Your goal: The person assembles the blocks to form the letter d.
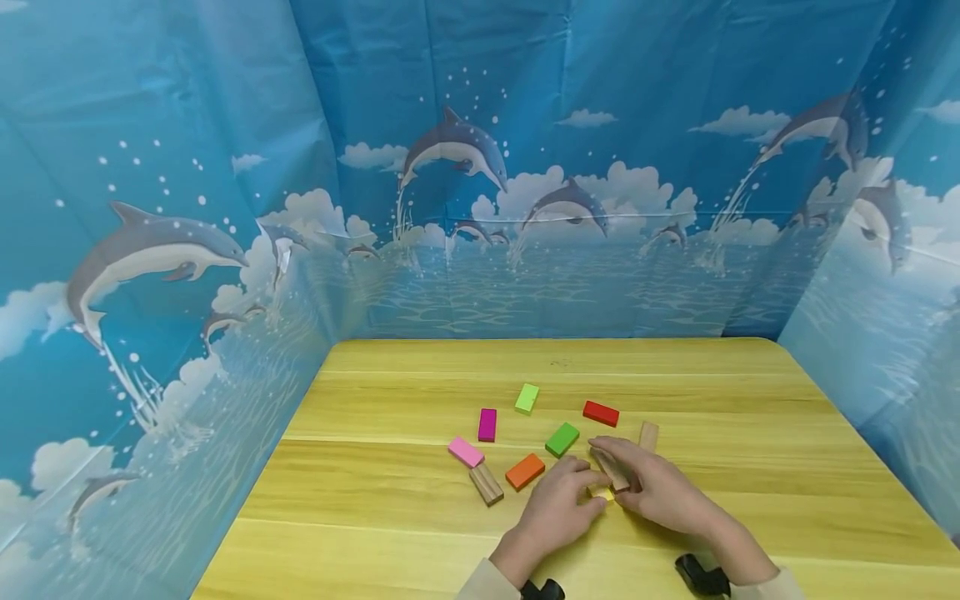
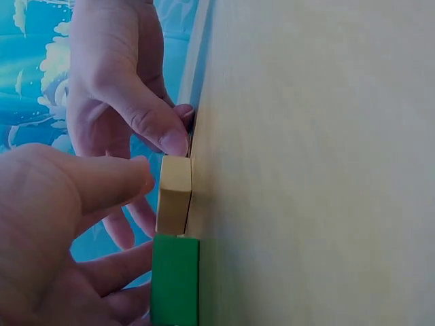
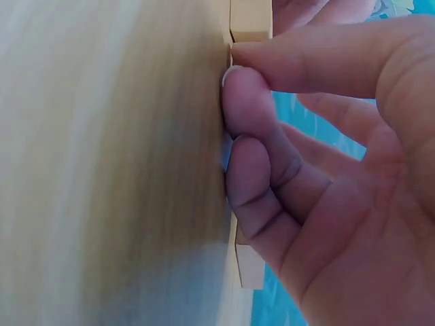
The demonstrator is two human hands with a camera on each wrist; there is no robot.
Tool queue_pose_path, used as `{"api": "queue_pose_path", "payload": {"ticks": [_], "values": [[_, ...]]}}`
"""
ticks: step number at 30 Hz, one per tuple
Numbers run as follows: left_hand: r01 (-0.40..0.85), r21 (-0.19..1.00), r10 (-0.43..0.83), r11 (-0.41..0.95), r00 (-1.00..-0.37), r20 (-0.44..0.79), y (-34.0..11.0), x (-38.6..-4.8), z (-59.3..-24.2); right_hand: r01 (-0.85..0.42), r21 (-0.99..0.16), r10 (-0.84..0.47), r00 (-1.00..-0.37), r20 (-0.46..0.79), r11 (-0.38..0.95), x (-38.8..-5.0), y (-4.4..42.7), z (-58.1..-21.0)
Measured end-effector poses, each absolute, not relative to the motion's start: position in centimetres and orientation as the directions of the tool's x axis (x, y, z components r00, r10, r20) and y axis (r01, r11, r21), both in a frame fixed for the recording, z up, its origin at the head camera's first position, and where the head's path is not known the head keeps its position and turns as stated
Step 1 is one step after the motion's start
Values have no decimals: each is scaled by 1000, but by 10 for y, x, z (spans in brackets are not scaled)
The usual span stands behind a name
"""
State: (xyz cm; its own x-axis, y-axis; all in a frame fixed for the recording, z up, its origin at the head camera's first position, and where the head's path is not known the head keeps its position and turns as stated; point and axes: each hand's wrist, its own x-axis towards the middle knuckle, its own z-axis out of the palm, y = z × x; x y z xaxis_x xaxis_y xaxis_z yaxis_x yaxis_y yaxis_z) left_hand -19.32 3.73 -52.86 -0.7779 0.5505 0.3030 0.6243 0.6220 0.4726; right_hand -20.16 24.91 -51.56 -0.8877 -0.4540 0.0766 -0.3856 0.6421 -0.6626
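Observation:
In the head view, my left hand (image 1: 558,507) curls its thumb and index finger around a small yellow block (image 1: 602,493) lying on the table. Beside it, my right hand (image 1: 667,493) spans a plain wooden block (image 1: 611,469), with fingers at its far end and thumb near the yellow block. From the left wrist, the yellow block (image 2: 175,193) shows between my left thumb (image 2: 129,180) and my right thumb tip (image 2: 174,141). A green block (image 2: 175,280) appears nearby. The right wrist view shows my right fingers (image 3: 248,102) bent low against the tabletop, partly hiding the blocks.
Around the hands lie orange (image 1: 525,472), green (image 1: 562,439), red (image 1: 602,413), light green (image 1: 527,398), magenta (image 1: 487,425) and pink (image 1: 467,452) blocks. A grooved wooden block (image 1: 487,484) touches the pink one. Another wooden block (image 1: 648,436) lies behind my right hand.

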Motion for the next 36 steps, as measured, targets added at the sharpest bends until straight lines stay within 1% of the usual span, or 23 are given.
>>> {"api": "queue_pose_path", "payload": {"ticks": [5, 9, 17, 21, 25, 28, 30, 36], "values": [[638, 429, 555, 640, -770, 317, 40, -192, -531, -387, -679, -454, -887, 88, 624, -202, 250, -516], [627, 427, 551, 651, -778, 302, 41, -192, -531, -399, -686, -455, -884, 111, 608, -204, 252, -516], [597, 424, 533, 681, -801, 272, 40, -192, -532, -384, -705, -441, -890, 112, 596, -205, 254, -518], [596, 366, 533, 714, -803, 267, 39, -193, -532, -368, -705, -419, -901, 110, 606, -205, 255, -518], [626, 294, 548, 722, -777, 310, 37, -196, -531, -342, -706, -399, -912, 91, 620, -205, 255, -517], [637, 279, 550, 719, -766, 333, 35, -198, -530, -332, -707, -396, -915, 80, 625, -205, 255, -516], [632, 286, 543, 720, -770, 334, 34, -199, -529, -323, -712, -394, -917, 71, 623, -205, 255, -516], [581, 347, 484, 737, -811, 329, 30, -201, -530, -314, -729, -411, -910, 48, 609, -204, 254, -516]]}}
